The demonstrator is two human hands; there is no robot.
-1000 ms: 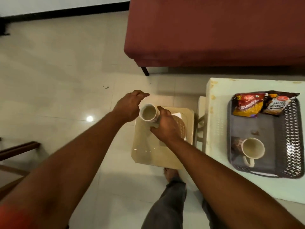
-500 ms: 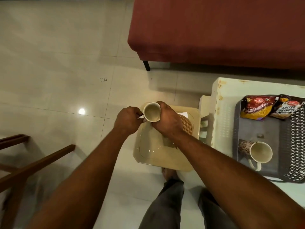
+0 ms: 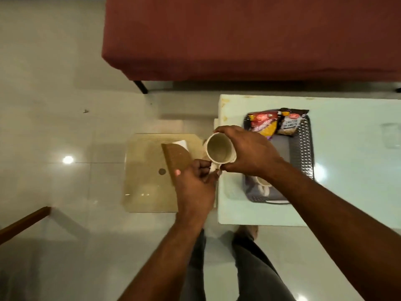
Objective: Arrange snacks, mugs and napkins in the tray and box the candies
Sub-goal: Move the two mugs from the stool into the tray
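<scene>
A cream mug (image 3: 219, 149) is held upright in the air between the low stool and the white table. My right hand (image 3: 249, 152) wraps its side, and my left hand (image 3: 195, 183) pinches its handle from below. The grey mesh tray (image 3: 303, 148) lies on the white table (image 3: 351, 170), with two snack packets (image 3: 275, 123) at its far end. A second mug (image 3: 263, 185) stands at the tray's near end, mostly hidden by my right forearm. A white napkin (image 3: 181, 144) and a brown woven mat (image 3: 175, 159) rest on the beige stool (image 3: 143, 183).
A dark red sofa (image 3: 249, 38) stretches across the far side, with its black leg (image 3: 141, 86) on the tiled floor. A wooden chair arm (image 3: 23, 222) juts in at the lower left. My legs and one foot (image 3: 247, 232) are below the table's near edge.
Both hands have carried the mug off the stool toward the right, up to the table's left edge beside the tray. The view has swung right as well.
</scene>
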